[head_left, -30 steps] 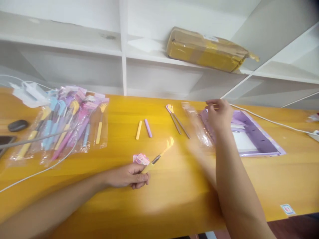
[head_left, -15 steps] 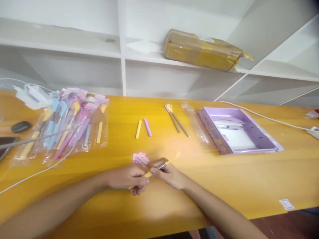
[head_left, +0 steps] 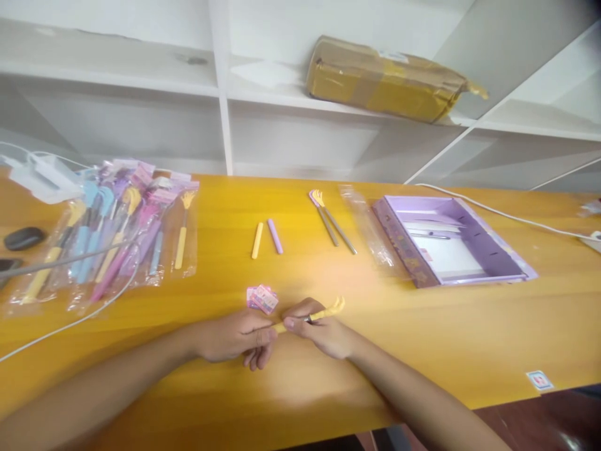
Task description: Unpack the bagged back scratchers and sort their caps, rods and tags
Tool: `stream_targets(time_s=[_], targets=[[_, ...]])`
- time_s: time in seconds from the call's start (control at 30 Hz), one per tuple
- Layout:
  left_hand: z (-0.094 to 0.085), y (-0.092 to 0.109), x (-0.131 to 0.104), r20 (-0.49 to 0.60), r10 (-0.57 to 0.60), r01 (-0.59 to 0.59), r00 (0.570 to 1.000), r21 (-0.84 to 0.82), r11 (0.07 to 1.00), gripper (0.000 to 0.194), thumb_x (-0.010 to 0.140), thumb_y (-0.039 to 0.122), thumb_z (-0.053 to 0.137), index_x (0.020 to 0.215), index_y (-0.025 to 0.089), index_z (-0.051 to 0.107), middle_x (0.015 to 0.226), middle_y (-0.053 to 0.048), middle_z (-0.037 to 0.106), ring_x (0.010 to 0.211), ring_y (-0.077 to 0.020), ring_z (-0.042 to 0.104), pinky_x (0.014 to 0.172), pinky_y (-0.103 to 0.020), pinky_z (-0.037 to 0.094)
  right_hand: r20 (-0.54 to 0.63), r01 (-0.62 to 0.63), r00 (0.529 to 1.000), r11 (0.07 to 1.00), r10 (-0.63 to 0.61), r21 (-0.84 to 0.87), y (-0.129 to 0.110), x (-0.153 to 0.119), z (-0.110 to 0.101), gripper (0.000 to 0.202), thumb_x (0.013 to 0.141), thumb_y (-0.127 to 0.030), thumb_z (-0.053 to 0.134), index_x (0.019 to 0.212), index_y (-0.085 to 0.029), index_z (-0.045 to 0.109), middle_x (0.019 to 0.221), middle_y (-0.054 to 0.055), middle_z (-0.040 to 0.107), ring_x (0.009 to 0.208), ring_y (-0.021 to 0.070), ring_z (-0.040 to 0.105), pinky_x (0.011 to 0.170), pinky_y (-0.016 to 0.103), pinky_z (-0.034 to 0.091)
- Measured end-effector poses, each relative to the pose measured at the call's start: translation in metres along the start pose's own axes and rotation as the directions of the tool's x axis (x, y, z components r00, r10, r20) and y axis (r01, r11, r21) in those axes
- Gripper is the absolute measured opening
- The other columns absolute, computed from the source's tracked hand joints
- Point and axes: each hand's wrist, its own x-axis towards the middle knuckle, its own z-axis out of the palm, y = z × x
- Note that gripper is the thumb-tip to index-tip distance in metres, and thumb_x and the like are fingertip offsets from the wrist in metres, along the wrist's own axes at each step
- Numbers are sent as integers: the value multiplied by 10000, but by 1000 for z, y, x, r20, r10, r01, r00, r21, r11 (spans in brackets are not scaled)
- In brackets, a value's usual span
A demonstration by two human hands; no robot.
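Between my hands is a yellow back scratcher [head_left: 331,309] with a claw-shaped head pointing right. My left hand [head_left: 239,338] is wrapped round its yellow handle. My right hand [head_left: 322,329] pinches it near the metal shaft, just below the head. Small pink printed cards [head_left: 263,299] lie on the table beyond my hands. Farther back are a loose yellow handle [head_left: 257,240] and a loose purple handle [head_left: 275,236]. To their right rest two scratcher heads on metal rods [head_left: 339,228], one yellow and one purple.
Several bagged back scratchers [head_left: 126,232] lie at the left, crossed by white cables. A purple box [head_left: 404,244] holding a pen and papers stands at the right, beside clear plastic wrappers [head_left: 366,225]. A taped brown parcel [head_left: 385,81] sits on the shelf [head_left: 267,100].
The scratcher's claw head has turned, and less of the metal shaft shows between my right fingers. Both hands keep their hold. The camera view has shifted slightly.
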Motion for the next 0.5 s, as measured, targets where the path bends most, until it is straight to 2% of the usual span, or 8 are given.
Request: stream_targets(time_s=[0.27,0.5], targets=[[3,0,-1,-1,9,-9,1000,54,999,722,1094,721,324,784,162,661,717,-63,674,596,-132,596,594,-237,488,68,-22,997,998,26,-50,-8,-6,-14,581,1069,-513,606,660,-190,349,640,-58,255,597,76,235,560,278,193],[-1,1,0,15,3,-2,1000,-87,996,694,1090,715,364,763,167,639,684,-55,640,566,-135,552,580,-258,464,-23,-53,998,999,54,11,-9,-17,-39,606,1057,-544,595,619,-201,355,586,-56,295,557,85,236,536,296,164]])
